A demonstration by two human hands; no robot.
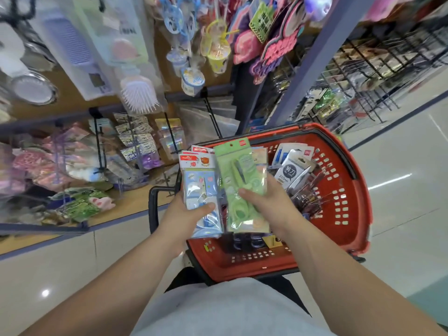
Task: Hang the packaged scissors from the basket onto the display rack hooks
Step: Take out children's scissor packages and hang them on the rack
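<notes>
My left hand grips a blue packaged pair of scissors, with more red-topped packs stacked behind it. My right hand holds a green packaged pair of scissors, thumb across its front. Both packs are held upright over the red shopping basket, which holds several more packs, among them a grey scissors pack. The display rack with black hooks stands to the left and ahead, with goods hanging on it.
Hairbrushes, combs and cups hang on the upper pegboard. Plush items fill the lower left shelf. A black wire rack with goods stands at the right, beyond a grey upright post. The floor is pale tile.
</notes>
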